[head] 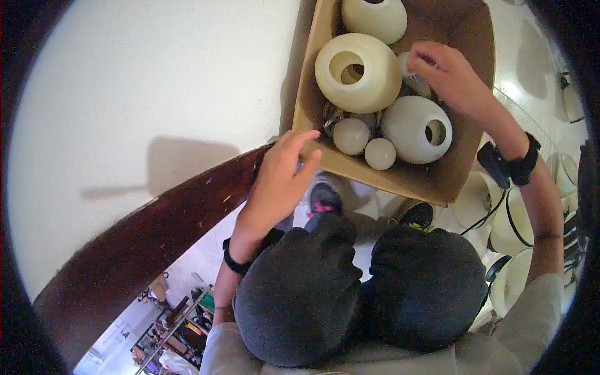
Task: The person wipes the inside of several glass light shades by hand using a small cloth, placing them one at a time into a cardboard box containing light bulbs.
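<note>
An open cardboard box [365, 173] stands before my knees, holding several rounded shades with round openings. A cream shade [375, 89] lies in its middle, a second cream one [382, 23] behind it, and a whiter shade [408, 126] at the front right. Two small white globes [350, 136] [380, 153] sit near the front wall. My left hand [290, 173] is at the box's front left corner, fingers apart and holding nothing. Over the right part of the box is my right hand [440, 70], fingers curled beside a small pale ribbed piece [417, 84]; whether it grips anything is unclear.
A white wall [140, 84] with a dark wooden baseboard [159, 215] runs along the left. Several cream shades or containers [511, 220] stand on the floor at the right, with a black cable [485, 218] near them. A rack of assorted items [178, 328] is at the lower left.
</note>
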### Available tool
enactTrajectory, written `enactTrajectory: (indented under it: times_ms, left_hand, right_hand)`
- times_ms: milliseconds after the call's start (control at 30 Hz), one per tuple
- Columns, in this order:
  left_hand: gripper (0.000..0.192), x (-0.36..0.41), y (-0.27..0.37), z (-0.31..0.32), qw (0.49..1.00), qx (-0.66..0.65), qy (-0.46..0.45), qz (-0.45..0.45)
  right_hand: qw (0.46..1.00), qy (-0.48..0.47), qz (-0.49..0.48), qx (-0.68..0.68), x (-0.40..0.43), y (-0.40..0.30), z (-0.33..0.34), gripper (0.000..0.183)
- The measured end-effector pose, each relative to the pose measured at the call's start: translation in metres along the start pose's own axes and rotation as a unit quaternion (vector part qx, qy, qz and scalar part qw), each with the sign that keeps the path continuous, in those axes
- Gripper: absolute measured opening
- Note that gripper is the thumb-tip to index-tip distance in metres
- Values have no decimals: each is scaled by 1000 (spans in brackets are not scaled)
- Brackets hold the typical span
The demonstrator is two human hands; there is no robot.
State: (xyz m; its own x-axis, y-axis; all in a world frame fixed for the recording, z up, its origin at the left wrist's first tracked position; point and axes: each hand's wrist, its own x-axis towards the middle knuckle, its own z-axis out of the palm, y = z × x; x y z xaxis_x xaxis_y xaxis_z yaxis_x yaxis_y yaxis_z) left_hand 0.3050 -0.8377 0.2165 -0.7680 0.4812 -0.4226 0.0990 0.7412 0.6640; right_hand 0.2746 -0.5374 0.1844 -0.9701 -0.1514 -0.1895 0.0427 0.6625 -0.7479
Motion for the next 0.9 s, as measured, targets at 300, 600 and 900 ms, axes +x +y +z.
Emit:
enactTrajectory:
  times_ms: [300,600,900]
  left_hand:
    - [44,104,10,62,939,299,-162,41]
    - [54,105,18,63,917,364,-112,122]
    - [62,71,62,22,975,210,13,73]
  right_hand:
    - [923,-156,-257,-242,-30,-2,70,25]
    - [895,-123,-302,-305,-29,2,81,29]
    - [963,-174,-186,-87,-20,-33,-59,51]
